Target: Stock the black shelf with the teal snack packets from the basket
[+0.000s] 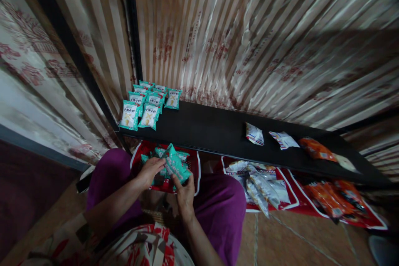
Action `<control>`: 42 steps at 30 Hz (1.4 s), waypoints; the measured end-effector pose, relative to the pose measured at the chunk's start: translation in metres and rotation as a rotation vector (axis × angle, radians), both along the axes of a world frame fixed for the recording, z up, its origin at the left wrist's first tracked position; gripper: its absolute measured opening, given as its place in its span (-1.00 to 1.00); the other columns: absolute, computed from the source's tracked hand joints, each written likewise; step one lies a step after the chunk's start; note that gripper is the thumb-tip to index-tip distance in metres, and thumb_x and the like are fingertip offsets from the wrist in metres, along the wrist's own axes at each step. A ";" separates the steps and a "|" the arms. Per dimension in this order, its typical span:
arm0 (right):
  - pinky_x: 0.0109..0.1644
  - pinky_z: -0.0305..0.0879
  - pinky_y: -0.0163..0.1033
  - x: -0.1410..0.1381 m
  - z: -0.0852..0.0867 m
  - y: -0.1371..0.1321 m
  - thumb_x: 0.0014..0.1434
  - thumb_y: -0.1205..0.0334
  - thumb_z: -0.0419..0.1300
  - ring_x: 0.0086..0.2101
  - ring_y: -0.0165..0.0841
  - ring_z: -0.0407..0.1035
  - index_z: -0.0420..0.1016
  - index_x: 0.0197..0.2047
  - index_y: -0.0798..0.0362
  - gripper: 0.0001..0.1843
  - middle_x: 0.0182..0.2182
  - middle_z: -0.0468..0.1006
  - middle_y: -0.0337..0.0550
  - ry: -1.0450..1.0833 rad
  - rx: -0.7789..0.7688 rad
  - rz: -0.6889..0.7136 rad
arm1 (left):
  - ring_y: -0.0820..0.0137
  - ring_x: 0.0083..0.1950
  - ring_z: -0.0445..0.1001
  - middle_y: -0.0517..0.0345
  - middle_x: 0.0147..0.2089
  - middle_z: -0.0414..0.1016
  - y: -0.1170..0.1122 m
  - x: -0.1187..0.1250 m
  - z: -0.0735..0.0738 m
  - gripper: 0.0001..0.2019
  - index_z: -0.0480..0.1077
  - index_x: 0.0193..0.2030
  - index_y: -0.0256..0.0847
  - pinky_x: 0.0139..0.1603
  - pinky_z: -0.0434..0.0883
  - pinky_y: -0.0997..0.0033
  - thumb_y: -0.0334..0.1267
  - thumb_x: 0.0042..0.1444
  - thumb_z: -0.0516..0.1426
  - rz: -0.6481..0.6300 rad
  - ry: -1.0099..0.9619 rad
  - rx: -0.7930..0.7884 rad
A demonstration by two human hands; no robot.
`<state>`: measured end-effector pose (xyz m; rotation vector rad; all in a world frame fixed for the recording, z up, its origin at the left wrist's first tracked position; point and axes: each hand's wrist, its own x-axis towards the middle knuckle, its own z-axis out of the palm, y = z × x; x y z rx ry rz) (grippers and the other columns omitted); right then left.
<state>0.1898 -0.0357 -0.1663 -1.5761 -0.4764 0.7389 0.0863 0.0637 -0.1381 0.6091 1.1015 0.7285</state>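
My left hand (149, 170) reaches into a red basket (197, 174) of teal snack packets, its fingers curled down onto the packets. My right hand (185, 193) grips a teal snack packet (174, 164) at the basket's near edge and holds it tilted up. Both hands work over my lap, between my knees in purple trousers. On the black shelf (212, 131) above the basket, at its left end, stands a neat group of several teal packets (146, 104) in rows.
Further right on the shelf lie two white packets (254, 134) and an orange packet (316, 149). Below it, red trays hold silvery packets (264, 185) and orange packets (336, 199). A striped curtain hangs behind. The floor is tiled.
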 end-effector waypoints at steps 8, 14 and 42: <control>0.04 0.21 -0.15 0.002 -0.010 -0.006 -0.03 0.24 0.26 -0.15 -0.26 0.36 0.39 -0.14 0.01 -0.67 -0.18 0.50 -0.14 -0.317 0.038 0.045 | 0.32 -0.24 0.49 0.03 -0.35 0.54 -0.001 -0.003 0.006 -0.58 0.42 -0.44 -0.28 -0.09 0.43 0.26 -0.01 -0.32 0.38 -0.158 -0.013 -0.027; 0.06 0.21 -0.05 0.007 -0.011 -0.011 0.01 0.42 0.14 -0.06 -0.22 0.31 0.42 -0.13 -0.02 -0.67 -0.11 0.49 -0.10 -0.678 0.124 0.160 | 0.34 -0.29 0.48 0.10 -0.40 0.51 -0.001 0.001 0.006 -0.58 0.39 -0.47 -0.26 -0.16 0.46 0.27 -0.03 -0.37 0.40 -0.138 -0.072 -0.060; 0.05 0.29 0.00 -0.002 -0.009 -0.018 0.17 0.48 0.04 0.02 -0.23 0.25 0.36 0.10 -0.20 -0.50 0.02 0.40 -0.08 -1.137 0.175 0.334 | 0.37 -0.36 0.52 0.16 -0.38 0.55 0.000 0.003 0.015 -0.62 0.39 -0.29 -0.21 -0.29 0.43 0.43 -0.12 -0.26 0.33 -0.103 -0.101 -0.024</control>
